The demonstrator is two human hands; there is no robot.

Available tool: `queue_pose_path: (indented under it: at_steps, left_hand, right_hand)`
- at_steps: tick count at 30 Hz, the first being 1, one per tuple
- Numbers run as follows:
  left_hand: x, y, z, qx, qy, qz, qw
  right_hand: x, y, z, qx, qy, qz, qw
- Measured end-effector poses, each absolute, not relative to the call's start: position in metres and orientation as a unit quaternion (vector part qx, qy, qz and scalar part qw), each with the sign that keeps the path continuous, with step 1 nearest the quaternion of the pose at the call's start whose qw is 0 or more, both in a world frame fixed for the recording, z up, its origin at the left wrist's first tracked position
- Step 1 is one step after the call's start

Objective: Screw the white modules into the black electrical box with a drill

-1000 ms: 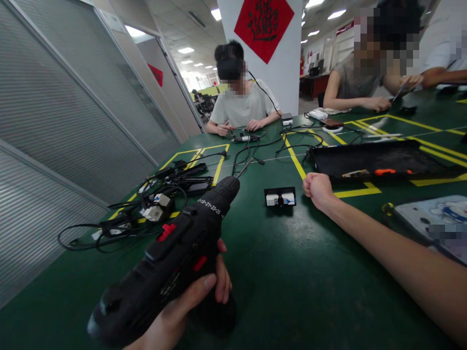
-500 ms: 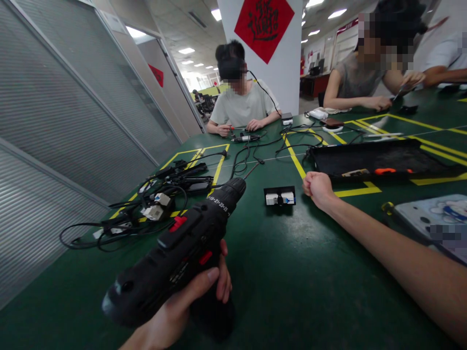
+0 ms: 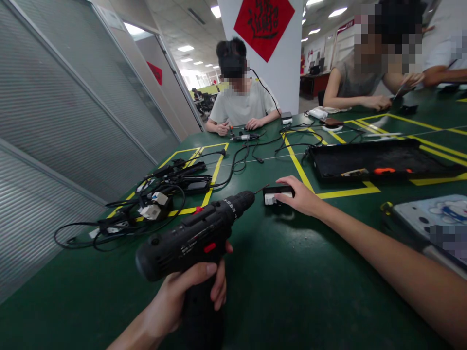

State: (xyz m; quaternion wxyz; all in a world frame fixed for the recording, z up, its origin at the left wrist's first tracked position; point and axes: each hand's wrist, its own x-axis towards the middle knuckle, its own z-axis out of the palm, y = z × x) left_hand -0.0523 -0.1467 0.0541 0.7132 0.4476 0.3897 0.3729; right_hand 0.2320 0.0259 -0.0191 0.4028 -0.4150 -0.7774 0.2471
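My left hand [image 3: 193, 291] is wrapped round the grip of a black cordless drill [image 3: 197, 238] with red buttons. A thin bit [image 3: 261, 189] in its chuck points up and to the right, its tip near the left edge of a small black box [image 3: 269, 189]. White block-shaped parts [image 3: 270, 200] sit in this box on the green table. My right hand [image 3: 297, 194] closes on the box from the right, thumb across its front and fingers over the back rim. The hand hides the box's right part.
Black cables with white plug blocks [image 3: 155, 206] lie in a heap at the left. A shallow black tray [image 3: 386, 158] holds an orange item at the right, with a pale blue patterned case [image 3: 434, 218] nearer. Co-workers [image 3: 242, 102] sit across the table [image 3: 292, 287].
My right hand, a loose fist beside the box before, has moved left onto it, fingers spread around it. The drill has swung to the right and tilted, bringing its bit near the box.
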Motion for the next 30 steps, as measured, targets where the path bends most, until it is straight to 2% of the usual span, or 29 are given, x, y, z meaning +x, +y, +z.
queue_pose_path:
  at_steps: [8,15,30]
  left_hand:
    - [-0.052,-0.149,0.055,0.461,0.386,0.372,0.707]
    - [-0.051,-0.150,0.056,0.469,0.394,0.364,0.702]
    - [-0.040,-0.146,0.064,0.485,0.475,0.278,0.680]
  right_hand:
    - [0.231,0.029,-0.021,-0.465,-0.762,0.211,0.399]
    - [0.233,0.029,-0.023,-0.446,-0.781,0.212,0.382]
    - [0.231,0.030,-0.023,-0.461,-0.776,0.209,0.377]
